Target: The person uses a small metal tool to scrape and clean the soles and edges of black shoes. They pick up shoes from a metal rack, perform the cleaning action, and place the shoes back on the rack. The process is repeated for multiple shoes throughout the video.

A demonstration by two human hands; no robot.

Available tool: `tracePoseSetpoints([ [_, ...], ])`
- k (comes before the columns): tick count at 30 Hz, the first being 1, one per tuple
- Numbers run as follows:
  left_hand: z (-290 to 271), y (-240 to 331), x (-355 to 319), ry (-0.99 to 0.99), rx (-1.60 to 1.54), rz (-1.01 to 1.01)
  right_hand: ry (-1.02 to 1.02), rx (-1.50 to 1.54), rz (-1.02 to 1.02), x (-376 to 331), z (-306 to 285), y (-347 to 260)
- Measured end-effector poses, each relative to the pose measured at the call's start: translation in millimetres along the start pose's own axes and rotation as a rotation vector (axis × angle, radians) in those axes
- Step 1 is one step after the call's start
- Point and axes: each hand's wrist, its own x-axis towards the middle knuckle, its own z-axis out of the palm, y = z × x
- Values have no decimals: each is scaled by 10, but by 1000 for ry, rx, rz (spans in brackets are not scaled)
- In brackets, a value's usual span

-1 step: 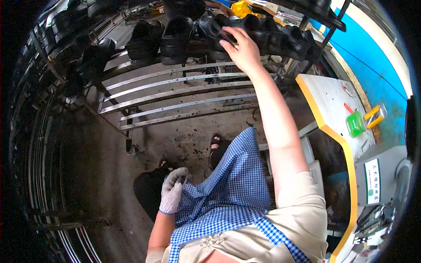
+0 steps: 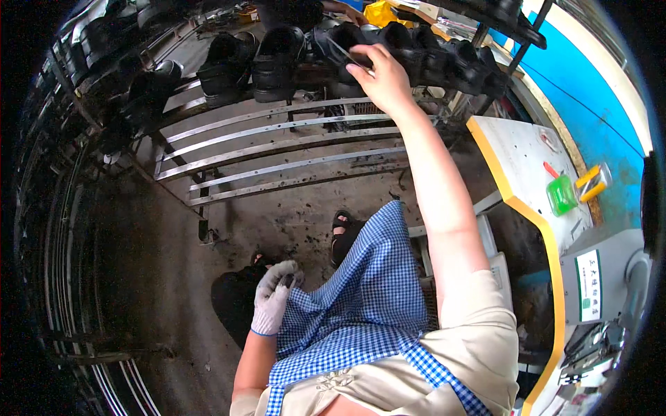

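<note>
My right hand is bare and stretched out to the shoe rack, its fingers closed on a thin pointed metal tool. The tool slants up and left across the opening of a black shoe; whether it touches the shoe, I cannot tell. To the left along the same rack stand more black shoes, one beside another. Down by the blue checked apron, my left hand wears a whitish knit glove. Its fingers curl around something small and dark, mostly hidden.
Metal rails of the rack run low in front of me. A yellow-edged white table at right bears a green bottle and a yellow-banded jar. Beside it is a grey machine. Another rack stands left.
The thin metal tool now shows clearly, slanting from my right fingers across the shoe opening. My right hand has shifted only slightly; the gloved left hand stays nearly in place.
</note>
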Motion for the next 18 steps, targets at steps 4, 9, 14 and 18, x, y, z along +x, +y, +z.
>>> tracePoseSetpoints([
  [4,109,323,158,-150,-144,84,-162,85,-118,-416,-199,-470],
  [9,432,827,398,4,563,761,-471,321,-90,-1263,-823,-1199],
  [14,549,927,564,-487,978,786,-765,729,5,-1659,-466,-1091],
  [18,455,510,397,-334,-1,-102,-541,983,478,-2058,-80,-878],
])
